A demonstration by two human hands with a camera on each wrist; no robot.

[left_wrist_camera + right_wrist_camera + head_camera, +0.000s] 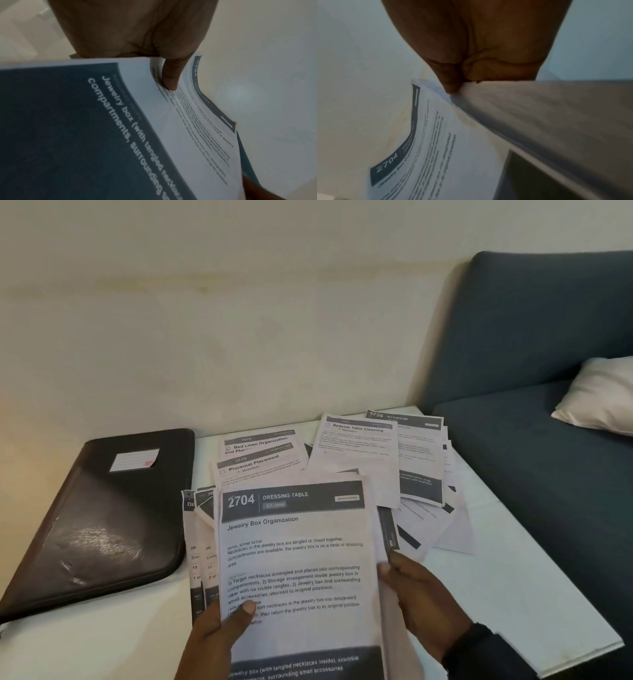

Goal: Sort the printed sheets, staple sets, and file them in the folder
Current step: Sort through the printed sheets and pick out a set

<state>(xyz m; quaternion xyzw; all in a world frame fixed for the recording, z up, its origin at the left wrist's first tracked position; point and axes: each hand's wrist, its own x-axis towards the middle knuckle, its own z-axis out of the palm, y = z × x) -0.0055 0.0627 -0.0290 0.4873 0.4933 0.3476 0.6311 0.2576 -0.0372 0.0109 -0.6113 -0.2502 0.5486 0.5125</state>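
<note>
Both hands are up off the white worktop (479,559) with a thick bundle of white printed sheets (298,570), dark header bands on them, and the top page reads "2704 Dressing Table, Jewelry Box Organization". The left hand (219,635) grips the bundle's lower left edge, thumb curled over the front; the left wrist view shows that thumb pressed flat on the text. The right hand (424,604) pinches the right edge, thumb in front and fingers behind, and the right wrist view shows it closing on the paper's edge. More loose printed sheets (363,446) lie fanned across the far side of the worktop, towards its right corner, with others tucked just left of the held bundle. The closed black leather folder (102,518) with a white label sits at the worktop's left end, apart from the papers. This looks like the sorting step, well short of stapling; no stapler is in view. Next move, I'd judge: read the header, peel the top page off, and lay it with its matching pile.
</note>
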